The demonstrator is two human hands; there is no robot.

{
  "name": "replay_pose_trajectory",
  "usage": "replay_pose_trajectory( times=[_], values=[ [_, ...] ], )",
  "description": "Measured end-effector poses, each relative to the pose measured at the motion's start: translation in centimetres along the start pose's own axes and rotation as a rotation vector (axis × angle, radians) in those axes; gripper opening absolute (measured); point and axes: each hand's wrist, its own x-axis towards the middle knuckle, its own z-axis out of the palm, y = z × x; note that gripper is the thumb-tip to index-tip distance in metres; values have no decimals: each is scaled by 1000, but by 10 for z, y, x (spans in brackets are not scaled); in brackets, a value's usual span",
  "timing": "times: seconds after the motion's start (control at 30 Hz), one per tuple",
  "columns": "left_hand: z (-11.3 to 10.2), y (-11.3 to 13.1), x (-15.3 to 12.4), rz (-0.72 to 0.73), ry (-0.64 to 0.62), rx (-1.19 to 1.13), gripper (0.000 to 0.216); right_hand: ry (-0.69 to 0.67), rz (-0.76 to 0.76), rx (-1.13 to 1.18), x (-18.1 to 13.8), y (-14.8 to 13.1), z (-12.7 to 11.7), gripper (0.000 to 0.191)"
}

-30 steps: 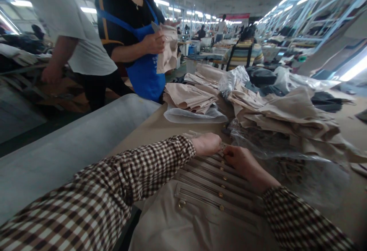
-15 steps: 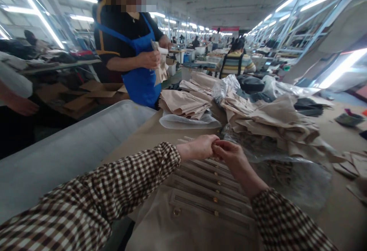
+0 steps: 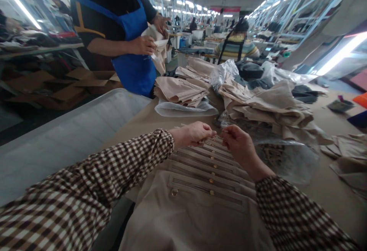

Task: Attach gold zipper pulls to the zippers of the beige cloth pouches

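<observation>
Nearest the camera, a row of overlapping beige fabric panels (image 3: 195,216) lies on the brown-covered table (image 3: 134,127), running away from the wearer. Each visible panel edge carries a long, narrow, framed zip opening (image 3: 205,191), and small gold-coloured metal pieces (image 3: 211,181) line up along the middle of the row. A round gold-coloured ring (image 3: 174,192) sits near the left end of the closest opening.

Brown-and-white checked sleeves (image 3: 134,155) reach in from both sides. Over the far end of the row, the left hand (image 3: 193,133) presses thumb and forefinger together, the other fingers curled; the right hand (image 3: 237,141) faces it just beside, its fingertips also drawn together. Anything pinched between either pair is too small to tell.

To the left stands a long, pale grey bin (image 3: 86,123). Beyond the right hand lies a clear plastic bag (image 3: 298,163), then heaped beige cloth (image 3: 266,102) and a smaller folded beige stack (image 3: 180,90) on white plastic. Farther off, a co-worker in a blue apron (image 3: 133,71) holds beige fabric (image 3: 160,50) in both hands.
</observation>
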Motion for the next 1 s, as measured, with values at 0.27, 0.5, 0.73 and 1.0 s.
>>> replay_pose_trajectory(
  times=[0.27,0.5,0.73,1.0],
  values=[
    [5,-4,6,-42,-79,137,20,-117,-242,-357,-10,6,3,23],
    [8,-8,18,110,-27,744,17,-330,36,-484,-14,27,-3,25],
    [13,-6,22,106,-15,830,18,-351,-26,-505,-11,31,-5,23],
    [11,-6,20,94,-18,873,15,-350,-18,-551,-12,27,-1,20]
  ],
)
